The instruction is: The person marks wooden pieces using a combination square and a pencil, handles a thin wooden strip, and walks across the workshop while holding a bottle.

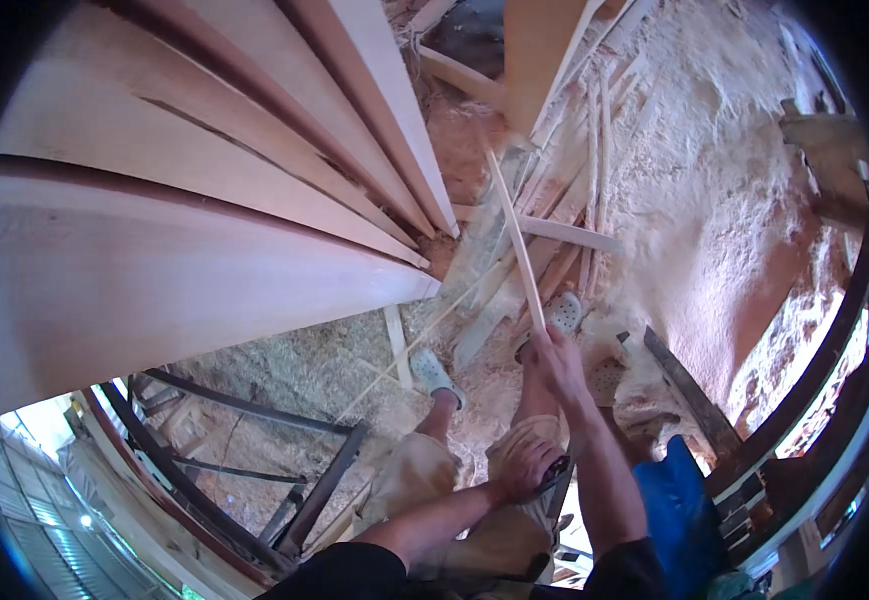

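Observation:
My right hand (558, 365) is wrapped round the near end of a long thin wooden strip (516, 230), which slants forward and up from my fist. Close to my thigh, my left hand (528, 468) is closed about a small dark object (556, 466) that I cannot make out, as the fingers cover most of it. Beneath the strip, loose wooden slats (554, 215) lie on the dusty ground, with a short crosswise slat (566, 234) over them.
Large wooden boards (204, 265) fan out at the left, and another board (544, 60) stands ahead. Sawdust (694, 200) covers the ground at the right. A dark metal frame (314, 490) is at lower left; a blue item (676, 515) lies at lower right.

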Demonstrator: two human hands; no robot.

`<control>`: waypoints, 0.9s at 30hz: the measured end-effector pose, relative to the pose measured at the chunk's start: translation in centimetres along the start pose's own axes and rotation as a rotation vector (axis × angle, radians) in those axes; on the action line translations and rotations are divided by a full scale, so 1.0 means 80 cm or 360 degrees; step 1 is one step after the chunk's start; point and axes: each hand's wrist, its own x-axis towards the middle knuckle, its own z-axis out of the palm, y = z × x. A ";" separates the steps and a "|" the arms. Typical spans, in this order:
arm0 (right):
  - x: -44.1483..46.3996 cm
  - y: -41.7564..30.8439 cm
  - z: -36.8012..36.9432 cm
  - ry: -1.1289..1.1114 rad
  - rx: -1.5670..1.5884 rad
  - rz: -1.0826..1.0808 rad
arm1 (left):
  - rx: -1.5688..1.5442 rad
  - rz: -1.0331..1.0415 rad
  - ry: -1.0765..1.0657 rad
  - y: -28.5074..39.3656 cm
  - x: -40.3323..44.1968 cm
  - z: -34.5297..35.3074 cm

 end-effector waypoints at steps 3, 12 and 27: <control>0.056 -0.015 0.034 0.0083 0.0001 -0.0024 | 0.0055 -0.0065 -0.0138 -0.003 -0.003 0.004; 0.148 0.002 0.075 0.0031 -0.0094 -0.0214 | 0.0111 0.0096 0.0177 -0.011 0.003 0.011; 0.133 -0.016 0.056 -0.0038 0.0112 0.0009 | 0.0049 0.0073 0.0053 -0.019 0.002 0.017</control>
